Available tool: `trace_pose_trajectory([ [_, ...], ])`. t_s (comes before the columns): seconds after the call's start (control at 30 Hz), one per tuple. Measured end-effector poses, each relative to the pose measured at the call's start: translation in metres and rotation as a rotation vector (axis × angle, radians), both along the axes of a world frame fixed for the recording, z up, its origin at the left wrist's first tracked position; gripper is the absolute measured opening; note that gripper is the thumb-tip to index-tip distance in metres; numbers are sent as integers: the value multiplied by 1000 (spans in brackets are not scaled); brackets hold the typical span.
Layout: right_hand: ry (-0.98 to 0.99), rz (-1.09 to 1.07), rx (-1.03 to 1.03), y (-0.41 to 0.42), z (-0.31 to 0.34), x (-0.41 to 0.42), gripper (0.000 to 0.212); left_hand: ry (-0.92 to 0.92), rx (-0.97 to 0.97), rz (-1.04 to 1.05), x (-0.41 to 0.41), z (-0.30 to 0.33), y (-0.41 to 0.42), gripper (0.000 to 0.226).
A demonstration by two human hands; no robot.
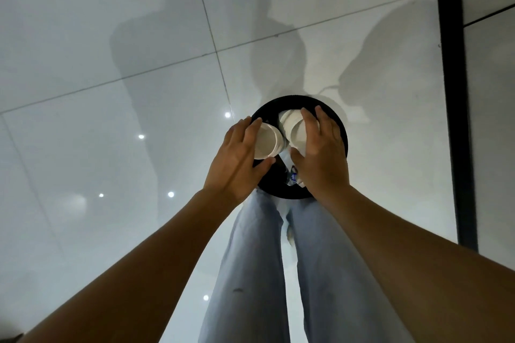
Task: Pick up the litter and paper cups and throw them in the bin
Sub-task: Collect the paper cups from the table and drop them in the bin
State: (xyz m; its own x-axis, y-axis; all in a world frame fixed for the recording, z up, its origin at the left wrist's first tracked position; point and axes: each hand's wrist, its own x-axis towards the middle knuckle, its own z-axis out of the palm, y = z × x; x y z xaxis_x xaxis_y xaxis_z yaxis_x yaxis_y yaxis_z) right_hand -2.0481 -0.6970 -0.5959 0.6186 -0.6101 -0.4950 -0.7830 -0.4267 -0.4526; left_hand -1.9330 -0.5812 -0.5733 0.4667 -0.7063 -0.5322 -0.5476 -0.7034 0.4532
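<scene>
Hands (239,156) (320,153) hold cups (266,142) above bin (341,131); wrapper (292,175), seemingly, inside.

White paper cups (269,139) held sideways over round black bin (341,125).

Both bare forearms reach forward and down from the lower corners of the view, converging toward the middle. The left hand (242,154) is seen from the back, fingers curved round a stack of white paper cups (267,141), thumb tucked beneath it. The right hand (320,154) mirrors it, fingers curled over a second cup stack (296,127), thumb pressing its near side. The two hands sit just beside each other, knuckles up, wrists roughly straight.
</scene>
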Motion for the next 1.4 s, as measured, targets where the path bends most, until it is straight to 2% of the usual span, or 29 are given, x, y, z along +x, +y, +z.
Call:
trace_pose_trajectory([
  [0.13,65,45,32,-3,52,-10,69,8,54,-25,2,47,3,65],
  [0.23,193,99,118,-1,101,-16,71,3,87,-26,-1,96,6,62],
  [0.33,270,201,119,1,154,-14,72,6,102,4,-5,149,6,60],
  [0.47,260,366,84,0,231,-6,73,-35,124,54,-8,220,12,60],
  [0.77,171,830,-65,22,407,38,70,-203,144,332,-29,389,63,54],
  [0.9,132,1027,-130,68,458,53,67,-214,214,433,-43,440,107,52],
  [1.07,66,1270,-181,158,502,81,65,-253,250,659,-52,483,195,51],
  [1.4,-24,1629,-194,414,534,134,67,-241,300,1077,-58,519,432,49],
])
